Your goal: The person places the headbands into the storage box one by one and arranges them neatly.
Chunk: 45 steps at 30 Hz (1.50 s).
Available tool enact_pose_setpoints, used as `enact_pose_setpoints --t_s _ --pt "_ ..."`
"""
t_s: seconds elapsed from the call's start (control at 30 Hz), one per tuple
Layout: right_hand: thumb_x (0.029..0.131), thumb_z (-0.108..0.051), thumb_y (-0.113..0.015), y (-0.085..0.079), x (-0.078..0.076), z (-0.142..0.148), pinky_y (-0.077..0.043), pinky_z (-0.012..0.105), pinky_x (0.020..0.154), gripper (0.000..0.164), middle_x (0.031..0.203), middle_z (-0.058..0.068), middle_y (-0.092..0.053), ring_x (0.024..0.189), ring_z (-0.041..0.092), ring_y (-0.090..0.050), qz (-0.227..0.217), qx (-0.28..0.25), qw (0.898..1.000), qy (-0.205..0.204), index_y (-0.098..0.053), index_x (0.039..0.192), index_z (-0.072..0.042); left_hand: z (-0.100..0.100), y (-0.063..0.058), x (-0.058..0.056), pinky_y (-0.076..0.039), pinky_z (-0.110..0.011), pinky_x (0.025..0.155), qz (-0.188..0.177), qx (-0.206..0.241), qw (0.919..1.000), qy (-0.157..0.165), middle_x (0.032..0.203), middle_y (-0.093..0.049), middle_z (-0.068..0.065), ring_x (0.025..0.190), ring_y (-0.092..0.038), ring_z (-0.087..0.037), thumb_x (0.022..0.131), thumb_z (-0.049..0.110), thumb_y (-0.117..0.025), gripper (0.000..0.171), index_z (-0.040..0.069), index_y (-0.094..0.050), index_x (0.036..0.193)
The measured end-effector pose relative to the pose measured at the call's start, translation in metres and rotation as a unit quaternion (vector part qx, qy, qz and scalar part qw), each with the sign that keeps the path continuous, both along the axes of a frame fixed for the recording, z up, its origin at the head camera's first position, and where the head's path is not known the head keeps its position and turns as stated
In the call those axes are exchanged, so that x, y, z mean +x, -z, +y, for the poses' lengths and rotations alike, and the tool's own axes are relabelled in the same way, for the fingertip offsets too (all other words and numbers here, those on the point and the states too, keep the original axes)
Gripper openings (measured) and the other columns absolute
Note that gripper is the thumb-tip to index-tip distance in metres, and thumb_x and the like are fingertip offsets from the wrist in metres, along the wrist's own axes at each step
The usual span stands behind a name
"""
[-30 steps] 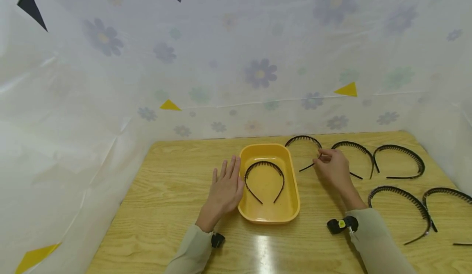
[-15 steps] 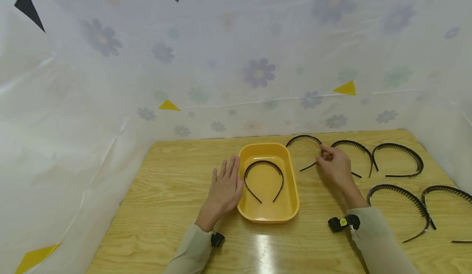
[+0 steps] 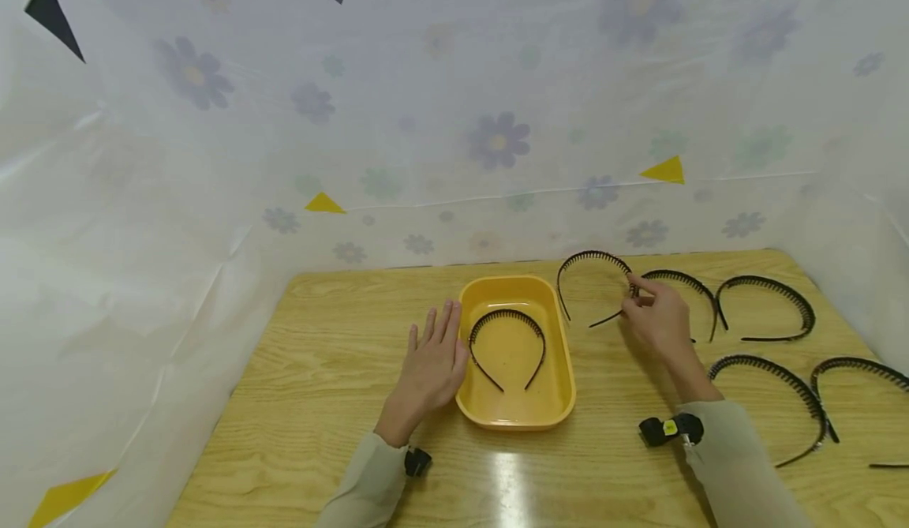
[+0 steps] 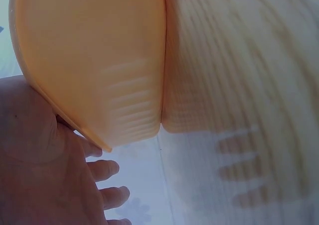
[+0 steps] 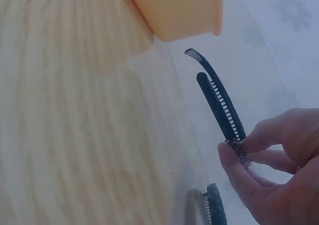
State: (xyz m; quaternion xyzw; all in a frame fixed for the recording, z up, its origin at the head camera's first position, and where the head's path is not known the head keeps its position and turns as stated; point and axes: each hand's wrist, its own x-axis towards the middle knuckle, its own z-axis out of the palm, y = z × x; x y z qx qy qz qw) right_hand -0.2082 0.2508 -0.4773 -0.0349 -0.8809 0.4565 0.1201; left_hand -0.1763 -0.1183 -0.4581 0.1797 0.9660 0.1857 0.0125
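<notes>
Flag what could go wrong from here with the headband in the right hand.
The right hand pinches the held headband by one side only, so it might twist or slip. In the head view it appears very close to the neighbouring headband, so the two might snag. The yellow tray holds another headband; if this one were laid on top, their teeth might catch.

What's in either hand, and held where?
The right hand pinches a black headband by one side of its arch; the left hand only rests against the yellow tray.
</notes>
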Motion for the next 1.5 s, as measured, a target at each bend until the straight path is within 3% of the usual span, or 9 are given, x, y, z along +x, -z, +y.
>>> enact_pose_setpoints --t_s 0.13,0.23,0.37,0.47,0.7,0.93,1.03,1.23,1.5 --pt "0.099 -0.011 -0.054 -0.005 0.002 0.000 -0.048 0.024 0.050 0.050 0.142 0.031 -0.047 0.109 0.043 -0.067 0.001 -0.008 1.000 -0.003 -0.054 0.148 0.000 -0.001 0.001 0.000 -0.007 -0.063 0.122 -0.003 0.003 1.0000 0.000 0.171 -0.007 -0.005 0.157 -0.006 -0.034 0.112 0.025 -0.028 0.059 0.010 -0.010 0.166" --pt "0.101 -0.013 -0.055 -0.008 0.004 0.002 -0.047 0.025 0.047 0.050 0.140 0.029 -0.051 0.094 0.014 -0.071 -0.001 -0.020 1.000 -0.005 -0.053 0.149 -0.003 -0.001 0.002 -0.001 -0.007 -0.064 0.121 -0.004 0.007 1.0000 0.001 0.172 -0.007 -0.005 0.157 -0.008 -0.036 0.112 0.024 -0.028 0.059 0.009 -0.010 0.166" --pt "0.100 -0.012 -0.056 -0.014 0.005 0.002 -0.046 0.023 0.046 0.049 0.142 0.026 -0.051 0.079 -0.018 -0.055 0.013 -0.041 0.999 -0.007 -0.055 0.148 -0.004 -0.002 0.004 -0.001 -0.007 -0.064 0.121 -0.002 0.008 1.0000 0.001 0.172 -0.007 -0.005 0.157 -0.009 -0.037 0.112 0.024 -0.028 0.059 0.009 -0.010 0.166" --pt "0.099 -0.010 -0.056 -0.018 0.007 0.000 -0.049 0.019 0.051 0.047 0.142 0.023 -0.052 0.085 -0.012 -0.058 0.033 -0.041 0.999 -0.001 -0.058 0.146 -0.003 -0.002 0.004 -0.001 -0.007 -0.064 0.122 -0.003 0.008 1.0000 0.000 0.172 -0.007 -0.005 0.157 -0.008 -0.037 0.112 0.025 -0.028 0.059 0.010 -0.010 0.166" --pt "0.097 -0.006 -0.057 -0.026 0.008 -0.005 -0.048 0.011 0.057 0.045 0.133 0.022 -0.058 0.110 0.036 -0.063 0.065 -0.016 0.998 0.008 -0.062 0.142 -0.003 -0.002 0.005 -0.001 -0.006 -0.063 0.122 -0.004 0.009 1.0000 -0.001 0.172 -0.007 -0.005 0.157 -0.008 -0.037 0.112 0.027 -0.027 0.059 0.011 -0.009 0.166" --pt "0.098 -0.005 -0.058 -0.034 0.011 -0.010 -0.040 0.021 0.046 0.043 0.129 0.020 -0.060 0.090 -0.008 -0.055 0.084 -0.008 0.996 0.004 -0.065 0.140 -0.006 -0.001 0.006 -0.001 -0.006 -0.063 0.122 -0.003 0.006 1.0000 0.001 0.172 -0.006 -0.005 0.157 -0.008 -0.036 0.112 0.026 -0.027 0.059 0.010 -0.009 0.166" --pt "0.097 -0.004 -0.058 -0.037 0.012 -0.012 -0.035 0.023 0.043 0.043 0.125 0.020 -0.062 0.083 -0.013 -0.051 0.094 -0.007 0.996 -0.001 -0.065 0.139 -0.007 -0.001 0.004 -0.001 -0.005 -0.062 0.122 -0.005 0.005 1.0000 0.000 0.172 -0.006 -0.004 0.157 -0.006 -0.034 0.112 0.027 -0.027 0.059 0.011 -0.009 0.166" --pt "0.096 -0.003 -0.059 -0.042 0.013 -0.017 -0.027 0.026 0.038 0.044 0.124 0.020 -0.064 0.077 -0.008 -0.054 0.099 -0.004 0.995 -0.008 -0.066 0.139 -0.008 -0.001 0.002 0.000 -0.006 -0.063 0.122 -0.006 0.000 1.0000 0.001 0.172 -0.006 -0.005 0.157 -0.008 -0.036 0.112 0.026 -0.027 0.059 0.010 -0.010 0.166" --pt "0.094 -0.001 -0.061 -0.049 0.016 -0.025 -0.028 0.021 0.038 0.045 0.134 0.020 -0.061 0.100 0.031 -0.062 0.108 -0.005 0.994 -0.033 -0.065 0.139 -0.005 0.000 -0.001 0.000 -0.006 -0.063 0.122 -0.008 0.002 1.0000 0.002 0.171 -0.005 -0.004 0.157 -0.005 -0.033 0.113 0.027 -0.027 0.059 0.010 -0.009 0.166"
